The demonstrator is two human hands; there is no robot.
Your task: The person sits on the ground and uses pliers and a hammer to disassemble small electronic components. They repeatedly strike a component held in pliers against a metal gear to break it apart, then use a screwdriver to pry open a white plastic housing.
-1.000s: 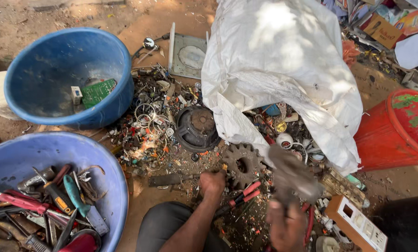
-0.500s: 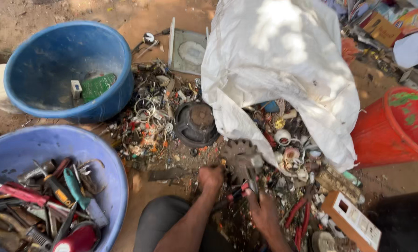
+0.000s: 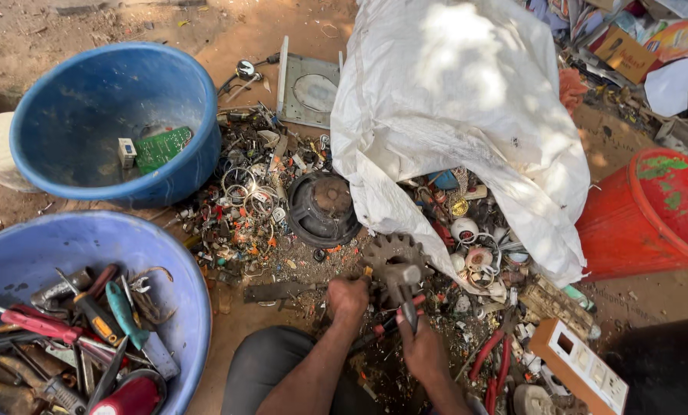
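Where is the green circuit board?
In the head view, upper left: the green board lies inside the far blue tub, beside a small white box.

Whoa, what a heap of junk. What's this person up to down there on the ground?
A person sits on bare dirt over a pile of scrap. The right hand grips a hammer, its head just over a rusty toothed gear. The left hand is pressed down in the scrap beside the gear. Around them lie a white sack spilling parts, a blue tub of hand tools, a second blue tub holding a green circuit board, and a red bucket.
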